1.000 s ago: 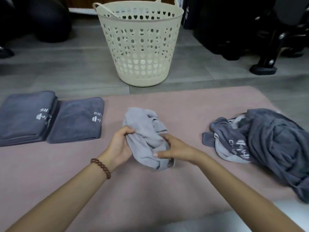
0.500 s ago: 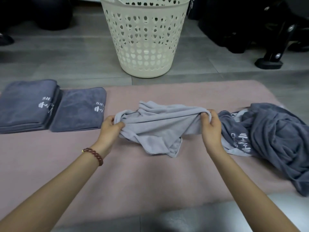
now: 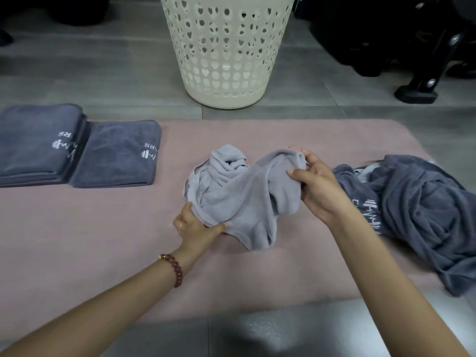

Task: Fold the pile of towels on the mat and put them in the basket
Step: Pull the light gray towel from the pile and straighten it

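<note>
A crumpled light grey towel (image 3: 239,191) lies bunched in the middle of the pink mat (image 3: 103,240). My left hand (image 3: 194,226) grips its lower left edge, low on the mat. My right hand (image 3: 315,185) pinches an upper right corner, raised a little. A heap of unfolded dark grey towels (image 3: 417,210) lies at the right of the mat. Two folded dark grey towels sit at the left: a thicker stack (image 3: 33,143) and a single one (image 3: 118,155). The cream perforated basket (image 3: 226,47) stands on the floor beyond the mat.
Grey floor tiles surround the mat. Black furniture and a black stand foot (image 3: 414,94) occupy the back right. A dark shape (image 3: 77,9) sits at the back left.
The towel, stretched wide between both hands half a second ago, is bunched again. My left hand has dropped lower and moved right; my right hand holds a corner at the right.
</note>
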Action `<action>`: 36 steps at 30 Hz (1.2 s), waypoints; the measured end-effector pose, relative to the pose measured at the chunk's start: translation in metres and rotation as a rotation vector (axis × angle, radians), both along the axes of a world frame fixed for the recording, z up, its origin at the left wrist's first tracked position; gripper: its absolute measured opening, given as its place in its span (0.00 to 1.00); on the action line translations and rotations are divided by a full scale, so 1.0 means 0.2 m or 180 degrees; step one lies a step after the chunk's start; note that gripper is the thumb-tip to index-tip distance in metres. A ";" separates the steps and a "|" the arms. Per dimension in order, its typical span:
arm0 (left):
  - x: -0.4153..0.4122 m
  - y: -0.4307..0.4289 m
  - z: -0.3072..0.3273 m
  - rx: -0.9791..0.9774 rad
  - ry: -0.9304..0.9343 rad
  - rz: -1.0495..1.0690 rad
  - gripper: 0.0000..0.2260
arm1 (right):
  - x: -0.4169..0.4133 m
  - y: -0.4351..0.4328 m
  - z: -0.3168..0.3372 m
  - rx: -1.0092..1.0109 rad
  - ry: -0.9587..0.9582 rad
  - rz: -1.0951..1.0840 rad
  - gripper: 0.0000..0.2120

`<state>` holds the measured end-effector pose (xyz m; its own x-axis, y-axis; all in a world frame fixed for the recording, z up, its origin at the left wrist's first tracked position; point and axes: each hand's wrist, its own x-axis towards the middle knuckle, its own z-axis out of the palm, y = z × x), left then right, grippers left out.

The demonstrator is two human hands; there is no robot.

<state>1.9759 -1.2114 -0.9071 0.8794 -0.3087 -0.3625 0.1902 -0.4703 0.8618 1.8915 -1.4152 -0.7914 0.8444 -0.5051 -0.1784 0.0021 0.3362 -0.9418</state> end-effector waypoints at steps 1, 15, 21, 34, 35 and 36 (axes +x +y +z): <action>0.00 -0.01 -0.02 0.0039 -0.0457 -0.0062 0.50 | 0.00 0.01 0.00 -0.0011 -0.0078 0.0041 0.17; -0.08 -0.14 -0.01 -0.0335 -0.1156 -0.1360 0.14 | 0.07 0.05 0.01 0.0241 -0.0605 -0.1010 0.11; 0.27 -0.01 0.15 -0.1092 -0.1713 0.0122 0.05 | -0.03 -0.15 -0.22 -0.0365 -0.0033 -0.2124 0.08; 0.62 0.11 0.32 -0.0939 -0.2284 0.1018 0.06 | 0.06 -0.10 -0.24 -0.1979 0.0342 -0.1094 0.23; 0.64 0.12 0.32 -0.0927 -0.2180 0.1135 0.04 | 0.06 -0.12 -0.24 -0.1906 0.0349 -0.1008 0.25; 0.65 0.13 0.31 -0.0905 -0.2092 0.1231 0.03 | 0.04 -0.14 -0.25 -0.1949 0.0393 -0.0922 0.22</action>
